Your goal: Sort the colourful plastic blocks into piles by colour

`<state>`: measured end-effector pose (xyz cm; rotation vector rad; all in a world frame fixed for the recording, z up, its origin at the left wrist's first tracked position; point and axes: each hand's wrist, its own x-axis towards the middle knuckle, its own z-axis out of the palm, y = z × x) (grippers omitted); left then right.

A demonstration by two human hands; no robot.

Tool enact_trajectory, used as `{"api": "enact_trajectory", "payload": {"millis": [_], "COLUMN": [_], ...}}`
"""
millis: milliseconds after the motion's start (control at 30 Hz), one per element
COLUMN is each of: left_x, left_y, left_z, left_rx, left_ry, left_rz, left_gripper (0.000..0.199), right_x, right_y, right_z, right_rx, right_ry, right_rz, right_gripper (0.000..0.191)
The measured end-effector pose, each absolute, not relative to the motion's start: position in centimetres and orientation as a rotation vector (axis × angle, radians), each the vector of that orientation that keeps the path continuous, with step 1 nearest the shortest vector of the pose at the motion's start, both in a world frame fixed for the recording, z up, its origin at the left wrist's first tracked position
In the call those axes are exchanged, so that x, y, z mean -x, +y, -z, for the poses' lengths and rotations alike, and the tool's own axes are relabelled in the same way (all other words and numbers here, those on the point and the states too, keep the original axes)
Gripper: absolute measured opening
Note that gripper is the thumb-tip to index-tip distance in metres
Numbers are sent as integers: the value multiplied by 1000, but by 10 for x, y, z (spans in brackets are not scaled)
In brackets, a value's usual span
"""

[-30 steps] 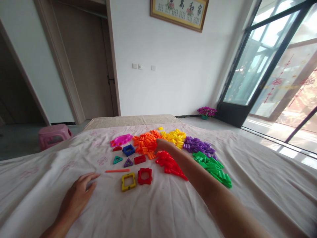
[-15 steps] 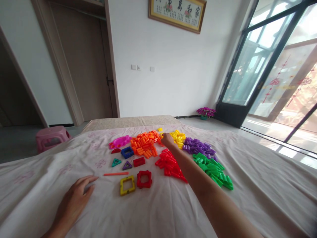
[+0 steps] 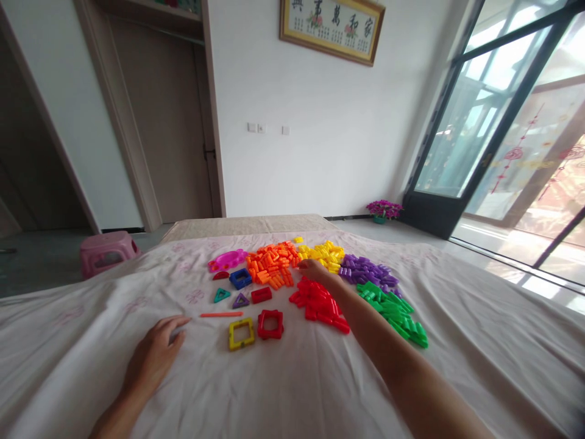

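Note:
My right hand (image 3: 314,269) reaches over the middle of the cloth, between the orange blocks (image 3: 269,263), the yellow blocks (image 3: 325,253) and the red blocks (image 3: 317,303). Its fingers are bunched together and point left; anything between them is too small to make out. My left hand (image 3: 158,344) lies on the cloth with fingers apart, holding nothing. Near its fingertips is a thin orange stick (image 3: 222,314). Beyond that lie a yellow square frame (image 3: 231,336), a red frame (image 3: 261,332), a purple triangle (image 3: 241,300) and a teal triangle (image 3: 221,295).
Purple blocks (image 3: 368,272) and green blocks (image 3: 393,314) form heaps on the right. A pink tray (image 3: 227,261), a blue frame (image 3: 238,284) and a red rectangular piece (image 3: 261,298) sit left of centre. A pink stool (image 3: 108,249) stands beyond the cloth at left.
My right hand has drawn back toward me from the edge of the yellow heap to the gap above the red blocks. My left hand stays on the cloth; the view has shifted slightly.

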<state>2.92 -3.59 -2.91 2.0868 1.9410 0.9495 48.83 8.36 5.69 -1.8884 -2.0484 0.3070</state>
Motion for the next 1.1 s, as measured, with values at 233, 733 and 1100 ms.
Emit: {"api": "enact_trajectory", "payload": {"millis": [233,733,1100], "left_x": [-40,-59,-55], "left_y": [-47,-96,-121], "left_z": [15,8,8], "left_rx": [-2179,-2360,-2228], "left_ry": [1982,2205,2393], "left_rz": [-905,-417,-357], "left_gripper": [36,52,55], "right_x": [-463,-394,-394], "right_y": [16,-111,-115], "right_z": [-66,-53,-27], "right_rx": [1892,1499,1630], "right_ry": [-2304,-2112,-2142], "right_rz": [-111,-54,-108], "right_gripper": [34,38,53]}}
